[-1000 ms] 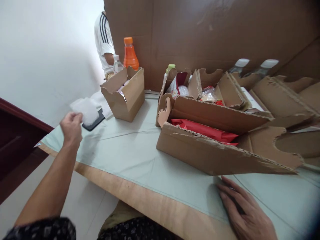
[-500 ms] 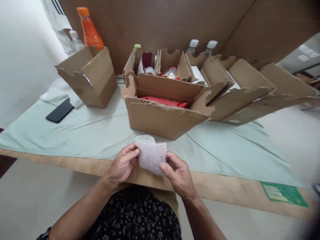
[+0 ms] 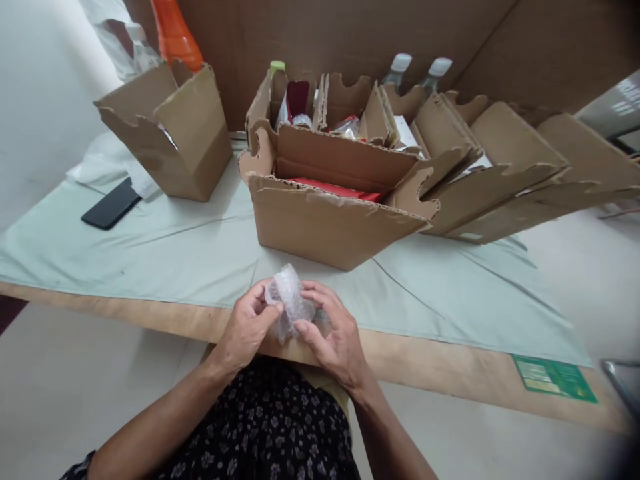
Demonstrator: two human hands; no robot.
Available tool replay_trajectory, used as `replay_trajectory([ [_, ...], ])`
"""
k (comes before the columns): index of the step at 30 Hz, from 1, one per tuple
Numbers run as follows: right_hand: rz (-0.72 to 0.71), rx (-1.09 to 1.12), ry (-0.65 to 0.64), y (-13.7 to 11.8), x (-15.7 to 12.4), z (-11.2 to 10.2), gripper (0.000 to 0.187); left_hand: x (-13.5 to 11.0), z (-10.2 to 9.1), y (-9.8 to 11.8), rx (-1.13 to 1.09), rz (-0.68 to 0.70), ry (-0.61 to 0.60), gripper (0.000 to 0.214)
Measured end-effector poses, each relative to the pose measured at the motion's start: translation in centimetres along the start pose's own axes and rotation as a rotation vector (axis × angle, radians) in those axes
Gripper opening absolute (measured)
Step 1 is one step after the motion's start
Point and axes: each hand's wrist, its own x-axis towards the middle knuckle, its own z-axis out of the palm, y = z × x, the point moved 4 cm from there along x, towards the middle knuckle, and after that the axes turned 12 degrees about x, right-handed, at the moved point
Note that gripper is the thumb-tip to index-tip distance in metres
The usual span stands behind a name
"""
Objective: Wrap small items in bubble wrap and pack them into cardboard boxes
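Pale-green cloth [image 3: 205, 257] | bubble wrap [image 3: 294, 301] between left grip [image 3: 247, 328] and right grip [image 3: 336, 335] | both half-curled, pinching its sides

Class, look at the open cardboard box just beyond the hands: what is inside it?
Inside the cardboard box, a red item shows along its upper part. The front wall hides its lower part and the bottom.

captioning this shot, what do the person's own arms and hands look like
The left hand and right hand show no gloves, watch or rings; both forearms are bare. A dark sleeve edge shows on the left arm.
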Motion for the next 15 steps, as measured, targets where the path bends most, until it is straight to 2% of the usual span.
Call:
replay_trajectory([
  [3,0.09,0.02,0.019,0.2,-0.4,-0.2,0.048,-0.1,0.0,-0.1,0.021,-0.009,-0.083,0.042],
  [5,0.159,0.046,0.043,0.6,-0.8,-0.4,0.043,-0.2,-0.3,-0.2,0.03,-0.002,-0.121,0.041],
  [7,0.24,0.108,0.12,1.5,-1.2,-1.2,0.035,-0.1,-0.9,-0.2,0.03,-0.001,-0.097,0.041],
  [9,0.304,0.121,0.255,2.7,-1.8,-2.8,0.037,0.3,-1.7,0.0,0.043,-0.023,-0.033,0.045],
  [12,0.284,-0.086,0.461,3.3,-2.9,-6.0,0.041,1.0,-2.9,0.3,0.121,-0.09,0.063,0.057],
  [14,0.208,-0.251,0.515,2.4,-3.3,-7.2,0.036,1.2,-3.3,0.5,0.192,-0.117,0.094,0.064],
  [15,0.155,-0.304,0.502,1.7,-3.4,-7.2,0.033,1.2,-3.4,0.6,0.224,-0.117,0.104,0.067],
])
